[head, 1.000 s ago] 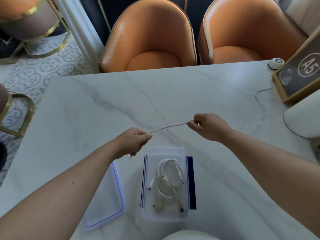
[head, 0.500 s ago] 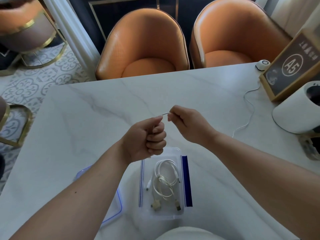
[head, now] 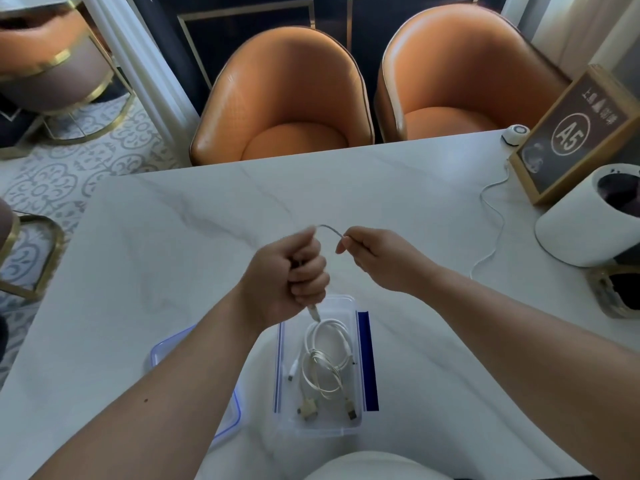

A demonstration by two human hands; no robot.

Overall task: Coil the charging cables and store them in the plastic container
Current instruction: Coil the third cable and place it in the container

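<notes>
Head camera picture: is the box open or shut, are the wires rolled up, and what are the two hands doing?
Plastic container: open, lid off.
Lid: flat on the table, left of the container.
Cables in the container: coiled.
Held cable: arched between both hands, not yet stored.
Left hand: fist gripping the cable.
Right hand: pinching the cable.
Thin cable on the table: loose, uncoiled.

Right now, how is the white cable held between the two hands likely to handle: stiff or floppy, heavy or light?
Probably floppy: the cable arches loosely between the left hand and the right hand. Likely light, since the right hand's fingers merely pinch it. It may spring open when released; the coiled cables in the container lie in loose loops.
</notes>
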